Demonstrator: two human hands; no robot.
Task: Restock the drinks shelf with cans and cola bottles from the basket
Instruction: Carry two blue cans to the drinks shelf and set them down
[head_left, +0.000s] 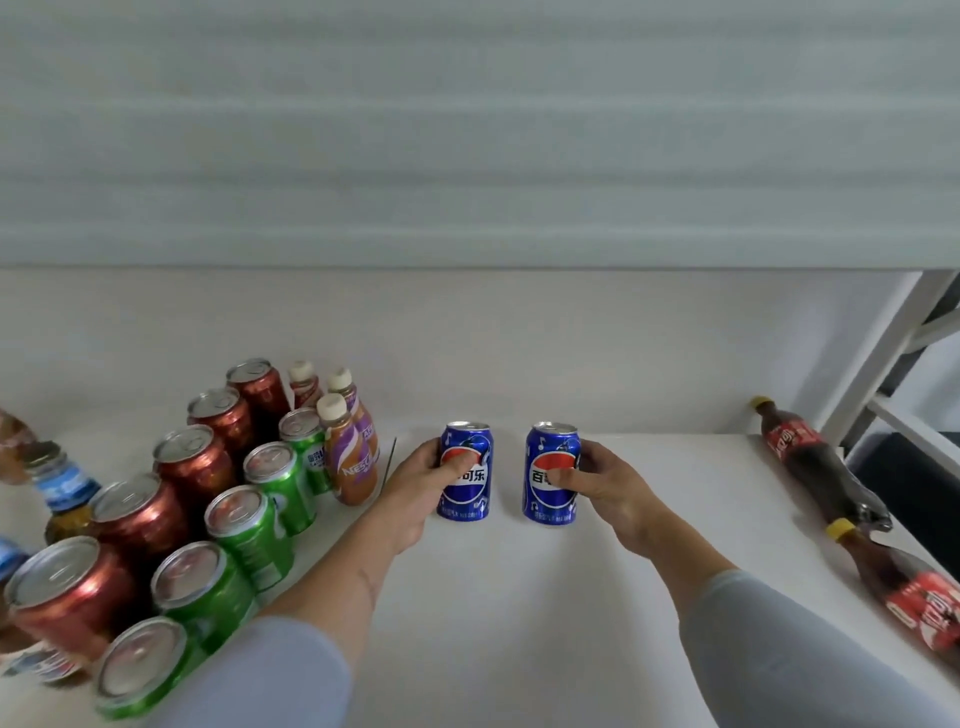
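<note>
You are holding two blue cans, both standing up on the white shelf (493, 597), near the middle of it and well back from the front edge. Your left hand (415, 483) is wrapping its fingers and thumb around the left blue can (466, 470). Your right hand (597, 483) is gripping the right blue can (551, 473) the same way, with the thumb lying across the front. The two cans are standing side by side with a gap between them. On the left side of the shelf, red cans (195, 462) are standing in a row that runs from the front edge toward the back, and green cans (249, 530) are standing in a row just beside them. Small coffee bottles (353, 457) with pale caps are standing at the back end of those rows. Along the right edge of the shelf, one cola bottle (810, 462) is lying on its side, and a second cola bottle (909, 587) is lying nearer the front right corner, its yellow cap next to the first bottle's base.
</note>
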